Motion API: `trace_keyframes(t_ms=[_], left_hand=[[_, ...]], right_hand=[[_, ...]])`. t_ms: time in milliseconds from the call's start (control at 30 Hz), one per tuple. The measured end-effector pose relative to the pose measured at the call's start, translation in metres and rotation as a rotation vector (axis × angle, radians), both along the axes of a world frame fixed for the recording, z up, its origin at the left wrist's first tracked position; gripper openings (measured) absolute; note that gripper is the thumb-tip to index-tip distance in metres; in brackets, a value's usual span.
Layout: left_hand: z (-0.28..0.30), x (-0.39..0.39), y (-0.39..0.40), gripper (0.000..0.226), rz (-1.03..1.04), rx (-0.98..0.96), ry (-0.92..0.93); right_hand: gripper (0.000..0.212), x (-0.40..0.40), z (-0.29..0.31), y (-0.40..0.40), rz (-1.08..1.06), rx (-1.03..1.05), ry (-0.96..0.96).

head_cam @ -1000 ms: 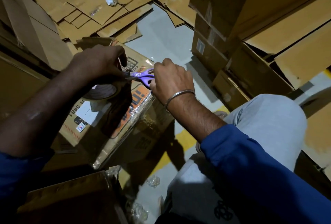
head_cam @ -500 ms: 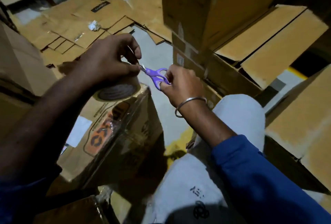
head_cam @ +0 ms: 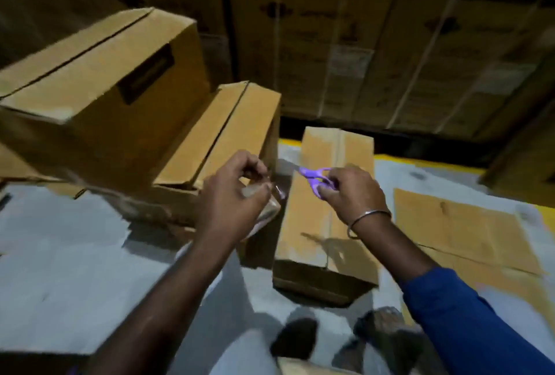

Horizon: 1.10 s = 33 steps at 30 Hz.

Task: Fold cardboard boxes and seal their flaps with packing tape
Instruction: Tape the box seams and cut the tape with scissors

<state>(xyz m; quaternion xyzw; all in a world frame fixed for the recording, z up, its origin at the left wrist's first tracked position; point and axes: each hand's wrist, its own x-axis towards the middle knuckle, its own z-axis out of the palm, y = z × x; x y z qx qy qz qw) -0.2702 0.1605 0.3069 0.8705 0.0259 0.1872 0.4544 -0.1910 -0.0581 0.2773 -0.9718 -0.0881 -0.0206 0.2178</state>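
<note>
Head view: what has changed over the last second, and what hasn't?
The view swung up from the printed box being taped to closed brown cardboard boxes on the grey floor; that printed box is gone from sight. Both hands rose clear of it. Unchanged: the right hand grips the purple-handled scissors, the left hand holds the blurred brown tape roll.

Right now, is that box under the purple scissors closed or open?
Closed. The box has both top flaps folded flat, meeting along a centre seam; whether tape covers it, cannot tell.
</note>
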Motion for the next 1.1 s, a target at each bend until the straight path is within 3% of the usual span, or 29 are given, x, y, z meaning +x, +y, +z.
trace_keyframes(t_ms=[100,200,300,400,533,633,767,933,1033,1100], left_hand=[[-0.033,0.038,-0.055,0.023,-0.03,-0.058,0.026],[-0.073,0.069,-0.096,0.022,-0.07,-0.134,0.066],[-0.105,0.088,-0.123,0.022,-0.062,-0.158,0.109],[-0.13,0.097,-0.137,0.02,-0.059,-0.227,0.149],[-0.143,0.109,-0.147,0.019,-0.066,-0.273,0.187],[-0.145,0.113,-0.15,0.022,-0.097,-0.261,0.187],[-0.148,0.111,-0.154,0.022,-0.124,-0.256,0.205],[-0.145,0.107,-0.159,0.021,-0.131,-0.296,0.215],[-0.139,0.106,-0.156,0.02,-0.127,-0.345,0.202],[-0.137,0.106,-0.154,0.019,-0.136,-0.364,0.194]], right_hand=[[0.036,0.02,-0.03,-0.077,-0.219,0.39,0.226],[0.026,0.023,-0.056,-0.123,-0.357,0.884,0.503],[0.056,0.035,-0.059,-0.138,-0.364,1.14,0.619],[0.068,0.054,-0.063,-0.141,-0.352,1.172,0.658],[0.061,0.066,-0.078,-0.136,-0.363,1.095,0.656],[0.068,0.074,-0.089,-0.133,-0.377,1.112,0.642],[0.047,0.075,-0.097,-0.124,-0.422,1.163,0.606],[0.053,0.073,-0.103,-0.129,-0.564,0.989,0.641],[0.058,0.07,-0.1,-0.13,-0.585,1.088,0.769],[0.048,0.067,-0.097,-0.128,-0.56,1.228,0.811]])
